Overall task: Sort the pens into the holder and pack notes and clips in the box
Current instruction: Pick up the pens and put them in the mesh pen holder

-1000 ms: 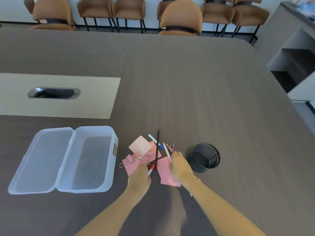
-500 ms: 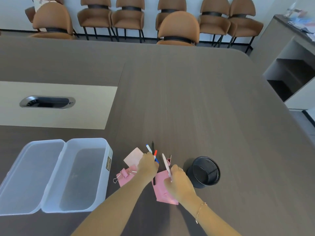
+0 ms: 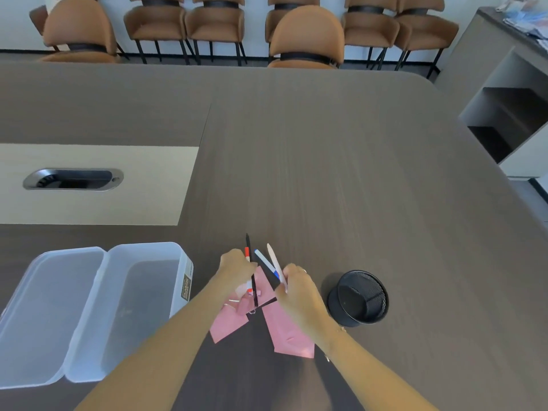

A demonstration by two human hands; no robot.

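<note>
My left hand (image 3: 235, 266) grips a red-tipped pen (image 3: 247, 254) and a thin black pen (image 3: 248, 243), both pointing away from me. My right hand (image 3: 296, 284) holds a white pen (image 3: 272, 255). A white pen with a blue end (image 3: 265, 262) shows between the hands; whether a hand holds it is unclear. Pink notes (image 3: 292, 336) and pink binder clips (image 3: 241, 304) lie under and below the hands. The black mesh pen holder (image 3: 360, 298) stands just right of my right hand. The clear plastic box (image 3: 142, 307) sits at the left, open, its lid (image 3: 44, 315) flat beside it.
The dark wooden table (image 3: 326, 173) stretches far ahead. A beige inset panel with a metal cable slot (image 3: 72, 179) lies at the left. Brown chairs (image 3: 305, 37) line the far edge. A grey shelf unit (image 3: 510, 93) stands at the right.
My left hand picked up the red-tipped and black pens and raised them. My right hand lifted the white pen. The view tilted, so the items sit lower in the frame.
</note>
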